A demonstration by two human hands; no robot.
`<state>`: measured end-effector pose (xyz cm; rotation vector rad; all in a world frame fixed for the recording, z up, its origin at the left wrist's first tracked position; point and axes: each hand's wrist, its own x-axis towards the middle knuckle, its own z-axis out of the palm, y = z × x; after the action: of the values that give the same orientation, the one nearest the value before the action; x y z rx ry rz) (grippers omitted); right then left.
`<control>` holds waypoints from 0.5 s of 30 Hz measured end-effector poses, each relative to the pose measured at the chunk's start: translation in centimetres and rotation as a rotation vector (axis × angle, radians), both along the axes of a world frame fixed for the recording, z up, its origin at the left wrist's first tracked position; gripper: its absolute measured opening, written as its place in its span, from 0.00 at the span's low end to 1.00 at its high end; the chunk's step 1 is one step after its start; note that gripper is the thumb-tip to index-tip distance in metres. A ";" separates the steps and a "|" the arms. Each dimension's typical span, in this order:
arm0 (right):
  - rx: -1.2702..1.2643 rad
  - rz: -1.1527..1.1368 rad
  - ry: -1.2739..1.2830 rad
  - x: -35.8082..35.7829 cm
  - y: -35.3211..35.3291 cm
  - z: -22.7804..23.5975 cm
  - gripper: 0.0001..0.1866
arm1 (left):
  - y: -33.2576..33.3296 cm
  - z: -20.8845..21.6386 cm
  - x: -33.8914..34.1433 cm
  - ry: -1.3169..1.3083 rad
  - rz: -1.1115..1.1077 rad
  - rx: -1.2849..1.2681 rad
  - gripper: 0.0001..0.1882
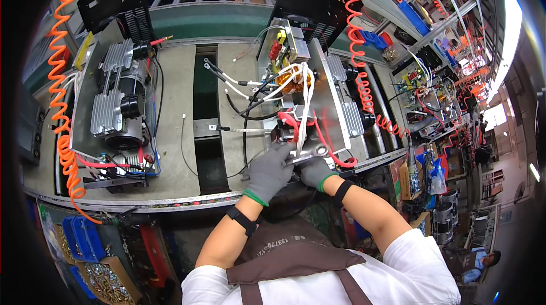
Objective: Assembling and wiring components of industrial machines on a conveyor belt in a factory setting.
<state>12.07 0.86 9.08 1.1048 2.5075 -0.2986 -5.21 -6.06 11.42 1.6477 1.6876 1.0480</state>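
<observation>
Two gloved hands work on the near end of the open machine (307, 100): left hand (267, 171) and right hand (314, 173) grip its metal bracket (310, 154). Wires still hang loose, so work looks unfinished.

Grey gloves with green cuffs, black wristbands, white short sleeves and a brown apron (296, 256).

Orange coiled hose (59, 77), blue bins (84, 239)

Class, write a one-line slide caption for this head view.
Two gloved hands, left hand and right hand, work on an open electrical unit on the bench.
</observation>
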 end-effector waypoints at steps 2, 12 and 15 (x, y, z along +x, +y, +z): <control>-0.006 -0.086 0.017 0.0 0.1 0.0 0.10 | 1.0 1.6 0.1 -0.083 0.187 0.359 0.20; 0.009 -0.076 0.025 0.2 0.2 0.4 0.08 | 4.2 2.1 -1.1 -0.080 0.184 0.242 0.21; -0.004 -0.051 0.047 0.3 0.3 0.3 0.08 | 4.2 1.5 -1.4 -0.165 0.221 0.295 0.21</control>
<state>12.41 1.18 9.36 1.1752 2.5212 -0.3471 -6.56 -1.86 12.96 1.5197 1.6956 1.5601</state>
